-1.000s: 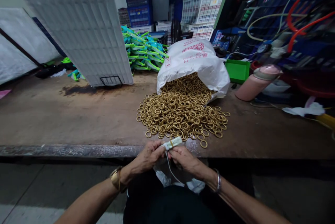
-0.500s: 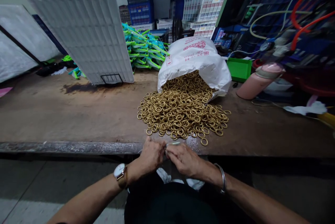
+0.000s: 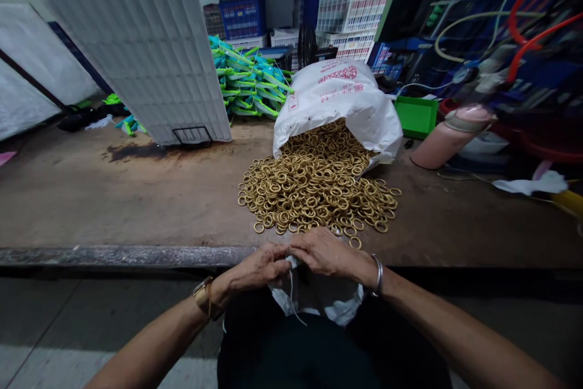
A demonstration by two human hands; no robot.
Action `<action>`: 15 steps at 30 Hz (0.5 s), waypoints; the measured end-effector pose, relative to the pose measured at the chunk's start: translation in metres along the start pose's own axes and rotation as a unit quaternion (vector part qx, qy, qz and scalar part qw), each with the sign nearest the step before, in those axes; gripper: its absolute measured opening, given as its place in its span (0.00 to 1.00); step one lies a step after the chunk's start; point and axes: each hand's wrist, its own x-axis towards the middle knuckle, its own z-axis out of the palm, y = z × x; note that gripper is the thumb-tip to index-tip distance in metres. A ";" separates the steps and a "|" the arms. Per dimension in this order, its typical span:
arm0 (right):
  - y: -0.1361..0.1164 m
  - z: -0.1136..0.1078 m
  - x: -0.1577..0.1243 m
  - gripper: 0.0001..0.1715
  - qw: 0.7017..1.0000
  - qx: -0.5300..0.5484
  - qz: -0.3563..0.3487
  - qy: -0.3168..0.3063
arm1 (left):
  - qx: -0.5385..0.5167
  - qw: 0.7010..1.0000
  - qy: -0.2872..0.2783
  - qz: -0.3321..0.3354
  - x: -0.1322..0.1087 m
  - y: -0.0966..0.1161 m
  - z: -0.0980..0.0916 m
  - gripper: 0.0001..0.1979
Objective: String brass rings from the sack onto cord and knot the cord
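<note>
Pale piece (image 3: 292,261), one: mostly hidden, near the edge of the table (image 3: 136,201), pinched by left hand (image 3: 260,265) and right hand (image 3: 325,250). Cord (image 3: 292,289): hangs below; best kept untangled. Gold-coloured rings (image 3: 314,192): heaped just beyond; steady grip advisable.

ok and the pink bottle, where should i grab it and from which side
Probably round the smooth lower body of the pink bottle, below the pale band, from the left: the body looks cylindrical, and a white container crowds its right.
</note>
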 end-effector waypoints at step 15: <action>-0.005 -0.002 0.004 0.20 0.994 0.083 -0.028 -0.063 | 0.008 0.999 0.022 -0.046 -0.003 0.003 0.012 0.12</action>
